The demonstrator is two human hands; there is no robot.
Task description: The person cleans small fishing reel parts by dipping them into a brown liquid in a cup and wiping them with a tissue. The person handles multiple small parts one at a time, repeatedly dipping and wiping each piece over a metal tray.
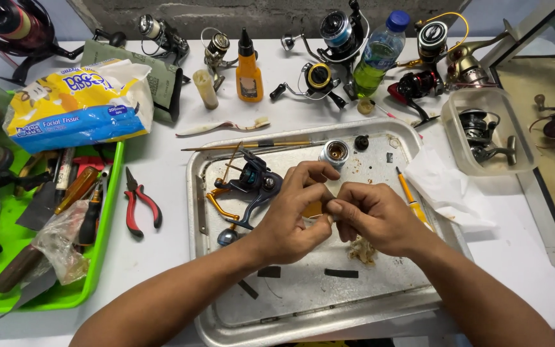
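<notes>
Left hand (293, 215): pinching a small gold part (314, 209) — over the metal tray (303, 299).
Right hand (374, 215): fingertips closed on the same part.
Blue reel body (252, 183): just left.

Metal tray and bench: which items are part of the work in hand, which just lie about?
In hand: left hand, right hand, small brass part, dismantled reel, spool, metal tray.

Lying about: pliers, tissue pack, oil bottle, green tray.

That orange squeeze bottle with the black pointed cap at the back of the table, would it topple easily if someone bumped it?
Probably yes. The orange bottle stands upright, tall and narrow with a small base, so a sideways nudge would likely tip it. It looks like soft plastic, so it should give a little when squeezed and seems light. Once down, its rounded body might roll toward the toothbrush.
</notes>
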